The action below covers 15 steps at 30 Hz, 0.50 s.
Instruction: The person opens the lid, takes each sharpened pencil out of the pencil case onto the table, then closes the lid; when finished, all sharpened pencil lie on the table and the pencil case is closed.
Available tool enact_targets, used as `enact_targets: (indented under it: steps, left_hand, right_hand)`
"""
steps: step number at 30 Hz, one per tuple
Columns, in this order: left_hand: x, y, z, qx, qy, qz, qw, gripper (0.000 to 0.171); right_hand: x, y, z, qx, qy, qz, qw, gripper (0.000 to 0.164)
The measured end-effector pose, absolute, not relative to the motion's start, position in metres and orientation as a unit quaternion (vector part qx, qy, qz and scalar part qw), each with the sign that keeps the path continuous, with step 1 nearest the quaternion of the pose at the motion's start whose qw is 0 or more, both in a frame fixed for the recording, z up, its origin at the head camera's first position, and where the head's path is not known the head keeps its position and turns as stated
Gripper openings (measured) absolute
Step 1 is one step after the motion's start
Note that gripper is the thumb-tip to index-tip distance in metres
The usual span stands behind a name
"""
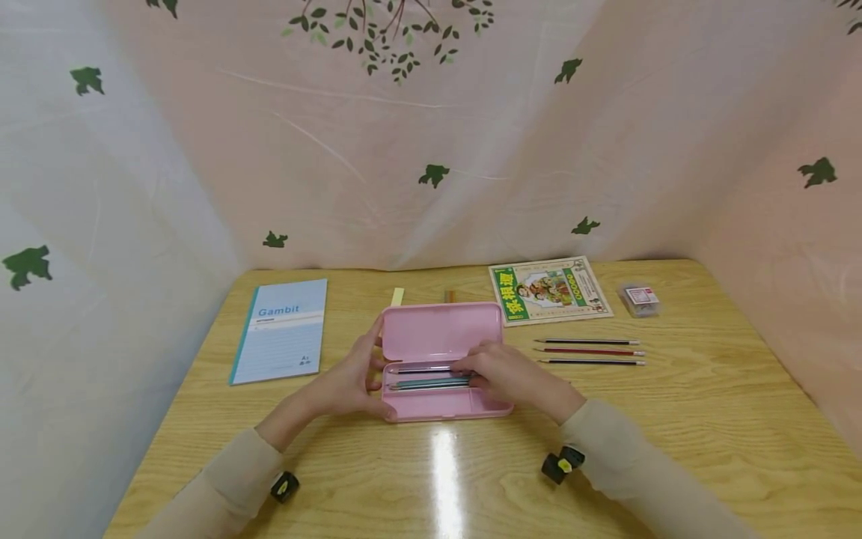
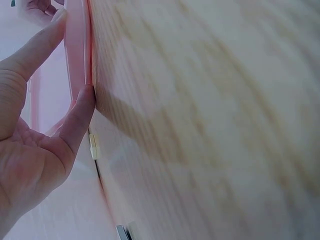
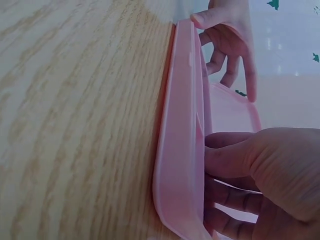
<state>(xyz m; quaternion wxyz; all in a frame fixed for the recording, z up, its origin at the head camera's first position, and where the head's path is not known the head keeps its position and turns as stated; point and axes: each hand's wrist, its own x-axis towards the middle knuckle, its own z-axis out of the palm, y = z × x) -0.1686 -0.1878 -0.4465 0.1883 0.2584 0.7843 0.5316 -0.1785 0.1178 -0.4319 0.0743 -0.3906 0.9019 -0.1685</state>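
Note:
An open pink pencil case [image 1: 420, 408] lies on the table with its lid [image 1: 441, 329] raised at the back. My left hand [image 1: 346, 382] holds its left end, thumb at the near corner and fingers spread along the side towards the lid. In the case lie a dark pencil [image 1: 424, 370] and some teal pencils [image 1: 431, 384]. My right hand [image 1: 501, 372] reaches in from the right, its curled fingers pinching the dark pencil's right end. In the right wrist view the case wall [image 3: 177, 130] hides those fingertips.
To the right lie three pencils [image 1: 592, 352], with a picture booklet [image 1: 552, 290] and a small clear box [image 1: 640, 299] behind. A blue notebook [image 1: 279, 329] is at the left. A yellow strip [image 1: 398, 296] and a brown piece [image 1: 450, 296] lie behind the lid.

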Motion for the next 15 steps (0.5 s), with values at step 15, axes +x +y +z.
enact_targets:
  steps: [15]
  left_hand:
    - [-0.1694, -0.1873, -0.4471, 0.261, 0.771, 0.547, 0.194, 0.152]
  right_hand:
    - [-0.1761, 0.117, -0.4418, -0.401, 0.905, -0.142, 0.006, 0.022]
